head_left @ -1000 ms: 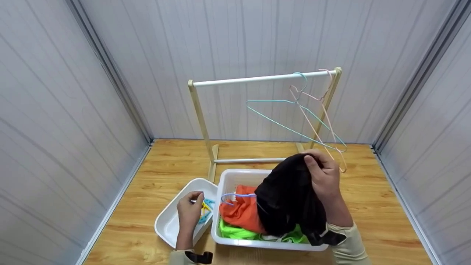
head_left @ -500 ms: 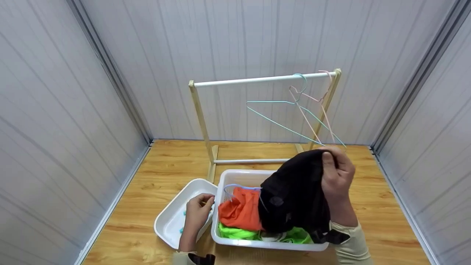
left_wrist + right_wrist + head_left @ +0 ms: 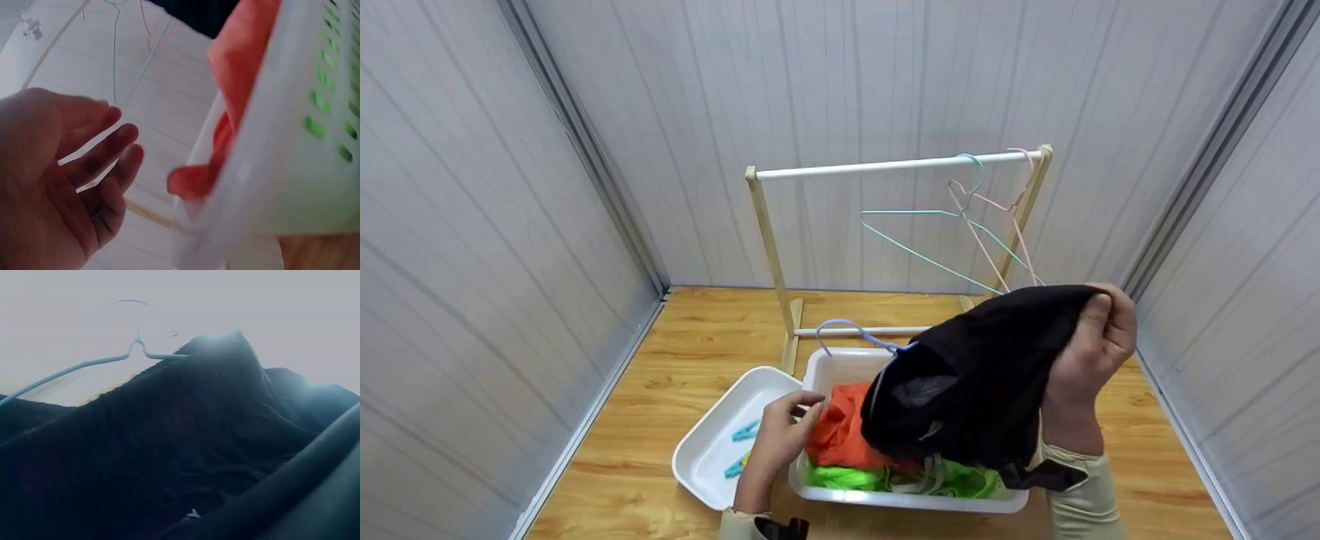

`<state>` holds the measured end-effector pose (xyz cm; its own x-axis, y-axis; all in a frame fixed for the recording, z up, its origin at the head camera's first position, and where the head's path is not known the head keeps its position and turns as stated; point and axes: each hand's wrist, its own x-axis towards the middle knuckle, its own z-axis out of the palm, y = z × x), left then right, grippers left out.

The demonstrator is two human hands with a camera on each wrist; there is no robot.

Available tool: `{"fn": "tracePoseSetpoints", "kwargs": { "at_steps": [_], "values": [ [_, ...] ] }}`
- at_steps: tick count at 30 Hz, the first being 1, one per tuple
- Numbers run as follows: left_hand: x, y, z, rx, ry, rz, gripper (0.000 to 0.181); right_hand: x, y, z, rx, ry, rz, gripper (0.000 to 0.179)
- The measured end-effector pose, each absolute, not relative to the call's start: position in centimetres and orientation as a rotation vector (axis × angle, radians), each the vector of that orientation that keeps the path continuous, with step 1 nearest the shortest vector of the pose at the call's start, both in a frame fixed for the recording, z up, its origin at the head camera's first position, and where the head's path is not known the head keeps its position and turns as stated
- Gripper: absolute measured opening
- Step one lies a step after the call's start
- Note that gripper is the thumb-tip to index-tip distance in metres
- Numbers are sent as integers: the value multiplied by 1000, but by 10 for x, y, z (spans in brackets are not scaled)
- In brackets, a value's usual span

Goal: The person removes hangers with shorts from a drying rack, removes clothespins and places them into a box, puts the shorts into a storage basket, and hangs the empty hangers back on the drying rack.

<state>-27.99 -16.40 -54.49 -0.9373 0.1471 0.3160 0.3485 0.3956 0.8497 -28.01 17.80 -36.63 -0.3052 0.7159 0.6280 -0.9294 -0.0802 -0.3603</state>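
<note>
My right hand (image 3: 1091,352) grips a black garment (image 3: 982,375) at its upper right corner and holds it up over the laundry basket. From the garment's opening juts the hook of a periwinkle-blue clothes hanger (image 3: 851,328). In the right wrist view the hanger's neck and shoulders (image 3: 84,365) run along the edge of the dark cloth. My left hand (image 3: 787,427), fingers loosely bent and holding nothing, hovers at the basket's left rim. Beside it in the left wrist view lies an orange garment (image 3: 242,73).
The white basket (image 3: 911,501) holds orange and bright green clothes (image 3: 847,478). Left of it stands a white tray (image 3: 697,454) with blue clothespins (image 3: 745,430). Behind, a rack (image 3: 847,169) with a white bar carries a mint hanger (image 3: 911,213) and a pink hanger (image 3: 982,240).
My right hand has moved up and right, lifting the black garment and hanger, whose hook now rises above the basket's rim. My left hand has shifted right, from the tray to the basket's edge.
</note>
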Motion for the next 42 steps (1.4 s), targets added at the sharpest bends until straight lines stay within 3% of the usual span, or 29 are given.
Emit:
{"fn": "tracePoseSetpoints", "kwargs": {
  "at_steps": [4,14,22,29,42],
  "values": [
    [-277,-155,-532,-628,-2503,-1701,30,-279,177,-359,249,-751,1775,20],
    [-251,-145,-479,-1037,-2254,-2027,28,-285,174,-358,57,-577,1923,24],
    [-241,-148,-467,-936,-2105,-2057,16,-292,175,-368,-41,-519,2005,24],
    [-242,-133,-452,-798,-2054,-1784,4,-299,167,-380,-79,-613,1924,27],
    [-249,-117,-438,-706,-1889,-1392,14,-307,158,-417,-33,-690,2087,22]
  ]
}}
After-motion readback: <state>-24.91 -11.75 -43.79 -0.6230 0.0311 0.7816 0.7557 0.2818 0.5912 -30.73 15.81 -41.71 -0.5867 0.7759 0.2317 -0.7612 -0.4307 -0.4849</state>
